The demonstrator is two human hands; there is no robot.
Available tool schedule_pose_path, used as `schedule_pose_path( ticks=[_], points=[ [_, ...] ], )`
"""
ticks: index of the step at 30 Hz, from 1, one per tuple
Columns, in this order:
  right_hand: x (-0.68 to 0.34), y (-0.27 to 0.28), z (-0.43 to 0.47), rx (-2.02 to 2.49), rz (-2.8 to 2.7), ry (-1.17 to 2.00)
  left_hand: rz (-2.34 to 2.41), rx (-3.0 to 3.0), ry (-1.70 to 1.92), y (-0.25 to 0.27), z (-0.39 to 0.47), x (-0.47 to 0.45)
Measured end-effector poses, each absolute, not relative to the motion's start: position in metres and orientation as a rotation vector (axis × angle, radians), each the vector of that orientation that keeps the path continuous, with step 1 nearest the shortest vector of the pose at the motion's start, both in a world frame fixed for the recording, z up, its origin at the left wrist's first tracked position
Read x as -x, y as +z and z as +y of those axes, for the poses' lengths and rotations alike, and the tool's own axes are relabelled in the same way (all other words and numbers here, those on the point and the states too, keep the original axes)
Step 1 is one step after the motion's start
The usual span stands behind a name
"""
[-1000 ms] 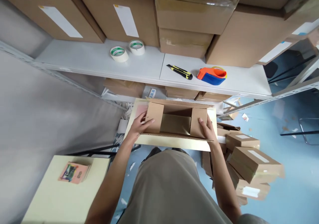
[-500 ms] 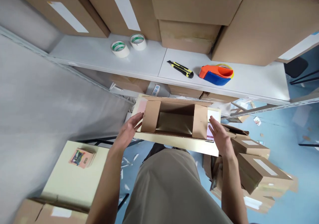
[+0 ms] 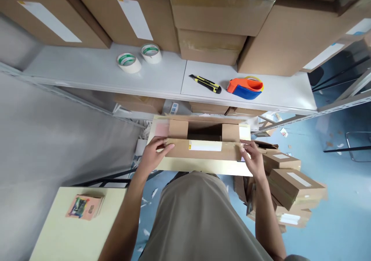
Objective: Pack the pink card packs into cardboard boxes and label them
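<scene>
An open cardboard box (image 3: 176,130) stands on a pale yellow table (image 3: 203,167), its side flaps folded inward. Its near long flap (image 3: 176,149), with a white label and clear tape at the ends, slopes up toward me in front of the opening. My left hand (image 3: 152,154) pinches this flap's left end between thumb and fingers. At the right end, my right hand (image 3: 252,156) grips the same flap, thumb on the near face. The box's bottom is mostly hidden by the raised flap.
On the grey shelf (image 3: 95,69) ahead lie two tape rolls (image 3: 129,63), a yellow-black utility knife (image 3: 205,84) and an orange-blue tape dispenser (image 3: 245,88), before large cartons (image 3: 214,17). Cardboard boxes (image 3: 295,189) pile at right. A stack of pink cards (image 3: 84,207) lies on the left table.
Both hands have moved from beside the box onto the near flap's ends. That labelled flap has swung up into view, covering part of the opening. The camera view has shifted slightly.
</scene>
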State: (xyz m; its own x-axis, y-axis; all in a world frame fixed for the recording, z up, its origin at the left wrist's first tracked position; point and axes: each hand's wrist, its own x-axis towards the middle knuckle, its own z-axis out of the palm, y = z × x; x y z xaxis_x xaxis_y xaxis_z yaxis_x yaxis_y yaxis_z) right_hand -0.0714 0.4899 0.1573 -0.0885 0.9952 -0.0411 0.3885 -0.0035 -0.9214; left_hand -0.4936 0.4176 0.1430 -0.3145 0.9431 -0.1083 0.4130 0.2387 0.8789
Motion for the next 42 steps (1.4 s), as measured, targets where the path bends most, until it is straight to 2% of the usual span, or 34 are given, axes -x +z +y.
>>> schedule_pose_path(
  ticks=[5,12,19,29,38,42],
  points=[
    [0.08,0.152,0.488,1.608,-1.432,1.035,1.942,-1.291,0.976,0.143,0.429,0.498],
    [0.078,0.156,0.488,1.562,-1.508,1.037,1.681,-1.774,0.978,0.171,0.455,0.502],
    [0.079,0.161,0.488,1.495,-1.738,0.789,1.672,-2.051,0.88,0.162,0.438,0.496],
    [0.084,0.162,0.497,1.454,-1.889,0.64,1.807,-2.038,1.104,0.148,0.434,0.488],
    [0.081,0.161,0.504,1.422,-2.062,0.532,1.869,-2.023,1.109,0.141,0.432,0.481],
    [0.082,0.163,0.501,1.456,-2.202,0.389,1.889,-2.051,1.084,0.138,0.436,0.48]
  ],
)
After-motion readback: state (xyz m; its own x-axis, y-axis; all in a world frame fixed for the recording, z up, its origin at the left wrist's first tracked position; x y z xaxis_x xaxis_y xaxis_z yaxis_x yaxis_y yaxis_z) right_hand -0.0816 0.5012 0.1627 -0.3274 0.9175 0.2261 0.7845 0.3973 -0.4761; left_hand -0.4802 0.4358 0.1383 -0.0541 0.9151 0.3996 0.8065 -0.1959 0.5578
